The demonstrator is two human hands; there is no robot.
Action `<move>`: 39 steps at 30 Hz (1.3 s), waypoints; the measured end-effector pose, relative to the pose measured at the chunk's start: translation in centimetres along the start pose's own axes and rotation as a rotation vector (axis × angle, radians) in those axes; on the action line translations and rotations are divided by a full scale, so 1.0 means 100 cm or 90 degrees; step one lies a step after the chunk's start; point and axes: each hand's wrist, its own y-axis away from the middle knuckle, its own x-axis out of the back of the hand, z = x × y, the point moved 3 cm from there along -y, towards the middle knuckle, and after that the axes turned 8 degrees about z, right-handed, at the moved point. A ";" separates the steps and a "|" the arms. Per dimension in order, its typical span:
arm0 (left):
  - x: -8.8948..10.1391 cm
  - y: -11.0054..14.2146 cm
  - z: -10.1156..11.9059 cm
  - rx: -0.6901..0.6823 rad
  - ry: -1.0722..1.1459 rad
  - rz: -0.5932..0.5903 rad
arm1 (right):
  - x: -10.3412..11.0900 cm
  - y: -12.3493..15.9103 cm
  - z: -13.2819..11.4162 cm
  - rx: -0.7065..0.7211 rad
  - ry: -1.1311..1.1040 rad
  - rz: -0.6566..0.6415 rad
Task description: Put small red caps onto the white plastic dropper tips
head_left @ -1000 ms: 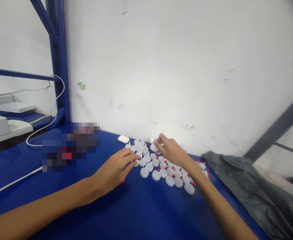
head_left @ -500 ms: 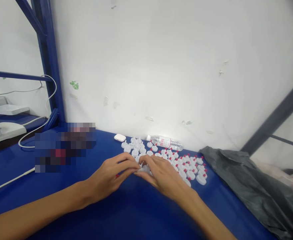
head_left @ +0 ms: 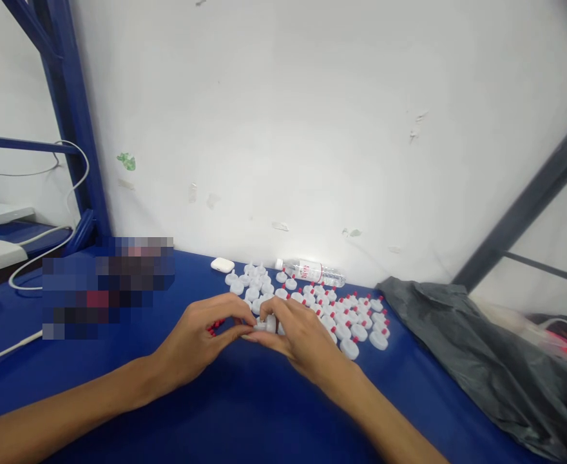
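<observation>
My left hand (head_left: pixel 199 341) and my right hand (head_left: pixel 297 332) meet over the blue tabletop (head_left: pixel 245 412), fingertips pinched together on one small white cap (head_left: pixel 267 324). Small red pieces (head_left: pixel 214 327) show under my left fingers. Just beyond my hands lie several white round caps (head_left: pixel 332 312), many with a red tip, in loose rows. More white caps without red tips (head_left: pixel 252 287) lie at the left end of the group.
A clear water bottle (head_left: pixel 312 272) lies by the white wall. A white earbud case (head_left: pixel 222 264) sits left of the caps. A dark grey plastic bag (head_left: pixel 477 361) covers the right side. White cables (head_left: pixel 37 258) and blue frame posts (head_left: pixel 66 122) stand at left.
My right hand came back from the far caps to meet my left hand, and both now pinch one cap. The view has shifted right, bringing the bottle into sight.
</observation>
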 end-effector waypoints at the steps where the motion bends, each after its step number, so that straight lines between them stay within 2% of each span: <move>1: 0.000 0.000 0.000 0.012 0.007 0.004 | 0.000 0.001 0.000 -0.006 -0.019 0.000; 8: 0.002 -0.004 -0.010 0.166 0.005 0.000 | -0.002 0.002 0.004 0.007 -0.105 -0.016; 12: 0.005 -0.005 -0.016 0.199 -0.010 0.005 | -0.003 0.003 0.005 0.032 -0.072 0.013; 15: 0.005 -0.004 -0.017 0.170 -0.048 0.004 | -0.002 0.002 0.002 0.051 -0.016 0.043; 18: 0.003 -0.004 -0.014 0.087 -0.096 -0.027 | -0.001 0.000 -0.003 0.083 -0.012 0.065; 22: 0.001 -0.002 -0.007 0.026 -0.136 -0.067 | -0.003 0.002 -0.008 0.109 -0.016 0.055; 28: -0.001 0.001 0.002 0.030 -0.137 -0.053 | -0.013 0.006 -0.009 0.101 0.040 -0.007; 34: -0.003 0.005 -0.001 0.015 -0.118 -0.048 | -0.016 0.007 -0.013 0.190 0.114 0.009; 39: -0.002 0.002 -0.005 0.048 -0.130 -0.064 | -0.016 0.003 -0.018 0.165 0.100 0.016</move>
